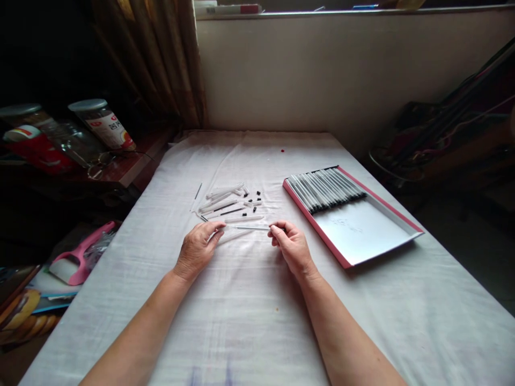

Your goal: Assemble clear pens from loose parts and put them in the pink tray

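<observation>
In my right hand (pixel 290 244), thumb and fingers pinch one end of a thin, greyish pen refill (pixel 252 228), which points left toward my other hand. My left hand (pixel 199 247) is closed in a pinch opposite its far end; what sits between those fingertips is too faint to make out. Just beyond the hands lie loose pen parts: a clear pen barrel (pixel 243 219), more barrels (pixel 219 202), dark refills (pixel 232 212) and small black plugs (pixel 244 214). A faint clear tube lies on the cloth below the held refill.
Right of my hands lies a shallow red-edged box (pixel 341 244) with a row of black-ended pens (pixel 325 188) across its far part. A white cloth (pixel 241 321) covers the table. At left stand lidded jars (pixel 107 126), glasses (pixel 98 166) and a pink-handled item (pixel 82 257).
</observation>
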{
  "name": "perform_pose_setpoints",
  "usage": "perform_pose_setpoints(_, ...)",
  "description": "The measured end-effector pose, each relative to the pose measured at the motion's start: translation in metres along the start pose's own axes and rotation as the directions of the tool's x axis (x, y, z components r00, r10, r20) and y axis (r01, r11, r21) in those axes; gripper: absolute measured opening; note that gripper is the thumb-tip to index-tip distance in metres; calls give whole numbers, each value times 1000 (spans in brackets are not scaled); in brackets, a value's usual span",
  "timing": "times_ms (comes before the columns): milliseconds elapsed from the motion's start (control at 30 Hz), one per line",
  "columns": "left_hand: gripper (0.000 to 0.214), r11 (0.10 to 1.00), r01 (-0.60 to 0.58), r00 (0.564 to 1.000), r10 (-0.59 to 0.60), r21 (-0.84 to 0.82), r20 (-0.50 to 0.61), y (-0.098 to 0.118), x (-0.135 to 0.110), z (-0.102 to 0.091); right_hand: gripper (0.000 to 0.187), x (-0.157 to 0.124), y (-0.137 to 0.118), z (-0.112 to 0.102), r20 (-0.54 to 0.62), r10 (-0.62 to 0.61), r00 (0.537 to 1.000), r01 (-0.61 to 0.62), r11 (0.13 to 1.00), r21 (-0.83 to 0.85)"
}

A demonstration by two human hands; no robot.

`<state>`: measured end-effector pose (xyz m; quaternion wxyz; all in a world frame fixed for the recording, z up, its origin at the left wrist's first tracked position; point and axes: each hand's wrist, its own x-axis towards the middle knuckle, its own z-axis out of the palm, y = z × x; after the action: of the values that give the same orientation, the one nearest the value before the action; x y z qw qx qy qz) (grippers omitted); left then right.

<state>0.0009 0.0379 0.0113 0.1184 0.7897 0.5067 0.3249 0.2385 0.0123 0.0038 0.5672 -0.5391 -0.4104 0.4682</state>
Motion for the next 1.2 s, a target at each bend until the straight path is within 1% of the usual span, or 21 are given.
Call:
perform_pose_setpoints(233, 20, 999, -46, 999, 46, -27, -9, 5, -6, -1, 22, -4, 0, 4, 32, -3, 999, 5, 999, -46)
perform_pose_setpoints(333, 21, 998, -54, 999, 54, -27, -4, 5, -8, 1, 24, -5, -2, 3, 71, 17, 997, -13, 998, -58)
perform_pose_setpoints(400, 20, 997, -53, 999, 53, -47, -2, 6, -9, 2, 26, -6, -5, 2, 122, 54, 991, -45, 996, -71)
perform_pose_setpoints(467, 19, 995, -43, 999, 44, -93, 9, 7, -10, 3, 28, -5, -6, -1, 204, 99, 974, -77, 991, -113)
perform_pose_setpoints(533, 19, 988, -26, 999, 29, -150, 19, 9, -12, 5, 28, -4, -7, -4, 274, 128, 953, -84, 982, -167)
perform_pose_setpoints(633, 18, 979, -17, 1000, 21, -205, 16, 9, -15, 6, 25, -2, -5, -8, 310, 108, 944, -40, 975, -219)
perform_pose_setpoints(800, 16, 976, -78, 997, 72, -205, -38, 7, -17, 7, 18, -1, -2, -8, 340, 14, 940, 71, 969, -235)
perform_pose_setpoints(967, 15, 960, -181, 983, 168, -215, -77, 13, -16, 2, 19, -2, -3, -8, 361, 22, 932, 70, 968, -239)
perform_pose_setpoints(1067, 18, 950, -212, 976, 197, -228, -87, 15, -16, -1, 20, -3, -3, -7, 375, 34, 927, 61, 969, -240)
perform_pose_setpoints(1133, 17, 952, -192, 981, 178, -240, -77, 13, -16, -1, 21, -5, -3, -4, 376, 26, 926, 78, 963, -258)
perform_pose_setpoints(1200, 14, 959, -122, 992, 110, -256, -59, 9, -14, 2, 21, -7, -5, 0, 393, 6, 920, 118, 950, -290)
